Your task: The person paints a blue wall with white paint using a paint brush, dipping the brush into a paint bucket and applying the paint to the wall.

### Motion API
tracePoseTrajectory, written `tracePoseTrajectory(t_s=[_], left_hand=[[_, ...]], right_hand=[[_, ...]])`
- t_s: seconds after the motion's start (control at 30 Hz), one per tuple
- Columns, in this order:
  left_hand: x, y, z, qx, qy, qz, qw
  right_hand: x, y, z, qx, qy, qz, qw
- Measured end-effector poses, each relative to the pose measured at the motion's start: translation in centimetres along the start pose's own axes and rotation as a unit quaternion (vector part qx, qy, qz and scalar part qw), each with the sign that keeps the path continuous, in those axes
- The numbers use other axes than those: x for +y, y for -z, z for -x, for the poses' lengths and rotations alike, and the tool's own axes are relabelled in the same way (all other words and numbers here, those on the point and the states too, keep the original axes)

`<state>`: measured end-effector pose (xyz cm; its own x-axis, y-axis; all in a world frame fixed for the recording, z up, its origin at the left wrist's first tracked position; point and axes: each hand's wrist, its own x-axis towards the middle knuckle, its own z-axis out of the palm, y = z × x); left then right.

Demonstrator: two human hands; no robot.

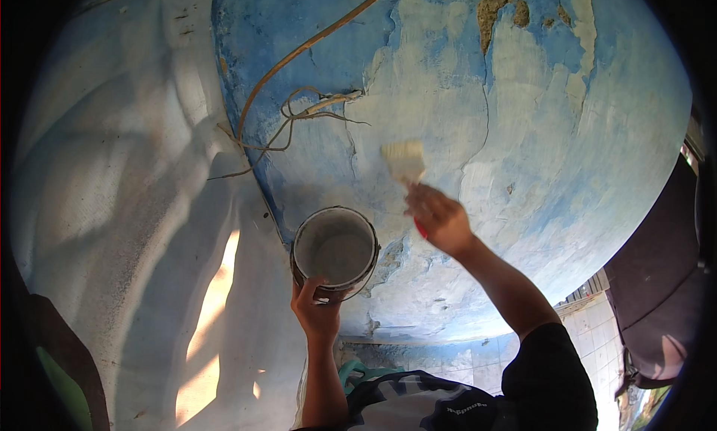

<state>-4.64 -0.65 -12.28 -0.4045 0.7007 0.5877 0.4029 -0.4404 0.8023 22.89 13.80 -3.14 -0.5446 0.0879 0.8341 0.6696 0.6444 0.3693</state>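
In my right hand (442,215) is a flat paintbrush (404,159) with pale bristles and a partly hidden handle that shows red at its lower end. Its bristles point up at the blue plaster wall (425,111); contact is too blurred to tell. Whitish coating in streaks covers much of this wall. My left hand (316,308) grips a small round pail (336,252) by its lower side, the thumb near the rim. The pail's mouth faces me, and greyish-white residue or liquid shows inside. A thin wire handle hangs along its right side.
A brown cable (313,41) and loose wires (291,117) stick out from the wall at upper left. Pale, rippled sheeting (151,179) hangs along the left. Cracks and exposed patches (493,11) mark the upper wall. Dark fabric (650,280) hangs at right above white tiles (591,336).
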Motion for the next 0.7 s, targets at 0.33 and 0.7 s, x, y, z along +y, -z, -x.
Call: tracePoseTrajectory(t_s=[0.33,0.7], left_hand=[[-0.7,1.2,-0.7,-0.005,0.018,-0.011,1.0],[-0.4,-0.2,-0.6,-0.03,0.022,-0.003,0.999]], right_hand=[[0.0,3.9,-2.9,-0.189,-0.028,-0.054,0.98],[1.5,3.5,-5.3,0.045,-0.016,0.094,0.994]])
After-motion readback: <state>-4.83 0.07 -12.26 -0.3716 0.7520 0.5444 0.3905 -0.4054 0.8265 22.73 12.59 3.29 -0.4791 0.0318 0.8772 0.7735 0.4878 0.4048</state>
